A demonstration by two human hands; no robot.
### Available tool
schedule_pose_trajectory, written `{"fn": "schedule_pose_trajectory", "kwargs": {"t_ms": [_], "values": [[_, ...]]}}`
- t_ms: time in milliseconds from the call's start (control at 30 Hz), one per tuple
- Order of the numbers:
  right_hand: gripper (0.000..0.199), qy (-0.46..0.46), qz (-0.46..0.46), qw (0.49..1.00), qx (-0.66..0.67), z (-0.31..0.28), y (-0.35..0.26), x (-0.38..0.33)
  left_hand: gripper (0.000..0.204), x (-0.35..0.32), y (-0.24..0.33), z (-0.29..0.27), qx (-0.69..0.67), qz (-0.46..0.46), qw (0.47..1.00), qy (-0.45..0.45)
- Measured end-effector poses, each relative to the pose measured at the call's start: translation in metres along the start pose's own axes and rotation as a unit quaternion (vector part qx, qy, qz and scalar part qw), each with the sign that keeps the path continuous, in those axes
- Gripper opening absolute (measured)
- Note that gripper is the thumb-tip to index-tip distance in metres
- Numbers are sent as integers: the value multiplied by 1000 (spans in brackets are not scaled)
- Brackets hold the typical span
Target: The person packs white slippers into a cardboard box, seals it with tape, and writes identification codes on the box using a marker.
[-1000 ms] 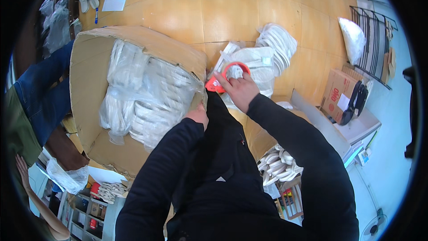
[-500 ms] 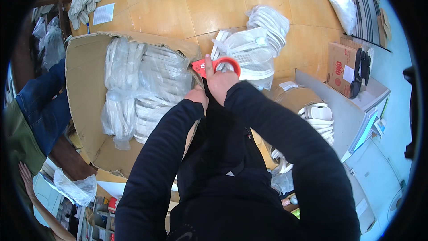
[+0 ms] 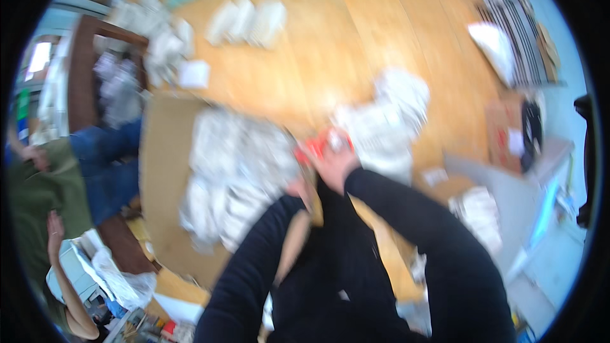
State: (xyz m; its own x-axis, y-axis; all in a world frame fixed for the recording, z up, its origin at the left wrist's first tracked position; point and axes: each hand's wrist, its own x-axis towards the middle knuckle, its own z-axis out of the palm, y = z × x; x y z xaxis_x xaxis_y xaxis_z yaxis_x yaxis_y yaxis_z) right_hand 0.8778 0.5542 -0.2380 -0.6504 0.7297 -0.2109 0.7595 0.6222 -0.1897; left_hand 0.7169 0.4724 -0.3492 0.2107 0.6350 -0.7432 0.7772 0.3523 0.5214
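We note heavy motion blur over the whole frame. Landmark: the open cardboard box [image 3: 162, 171], standing on the wooden floor [image 3: 330, 44] and filled with white bagged bundles [image 3: 235, 171]. Left of the box, another person [image 3: 44, 197] in a green top and blue trousers sits close against its side. Right of the box, a loose heap of white packets [image 3: 387, 121] lies on the floor; further right stands a grey cabinet [image 3: 508, 184]. At the box's right rim, our right hand [image 3: 333, 165] is closed around a red tape dispenser [image 3: 318, 146], held just above that rim. Our left hand [image 3: 298, 187] sits at the same rim, just below the dispenser; its grip we cannot tell through the blur.
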Motion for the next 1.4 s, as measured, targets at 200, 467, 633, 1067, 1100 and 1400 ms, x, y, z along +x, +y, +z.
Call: {"fn": "schedule_pose_trajectory", "kwargs": {"t_ms": [200,467,633,1067,1100,1400], "values": [[75,-204,138,958,148,2,-36,37,45,-14,12,-18,-115,-33,992,-49],[70,-198,41,979,18,0,26,-24,52,-37,34,-33,-167,-38,984,-44],[76,-131,9,991,39,19,3,29,46,-35,16,-24,-185,-78,978,-58],[79,-378,237,860,248,44,57,-78,72,-33,33,-45,25,-40,999,15],[86,-389,317,836,223,63,70,-95,74,-37,35,-51,7,-15,999,46],[106,-397,440,788,165,122,133,-215,55,-54,12,-78,-26,39,997,69]]}}
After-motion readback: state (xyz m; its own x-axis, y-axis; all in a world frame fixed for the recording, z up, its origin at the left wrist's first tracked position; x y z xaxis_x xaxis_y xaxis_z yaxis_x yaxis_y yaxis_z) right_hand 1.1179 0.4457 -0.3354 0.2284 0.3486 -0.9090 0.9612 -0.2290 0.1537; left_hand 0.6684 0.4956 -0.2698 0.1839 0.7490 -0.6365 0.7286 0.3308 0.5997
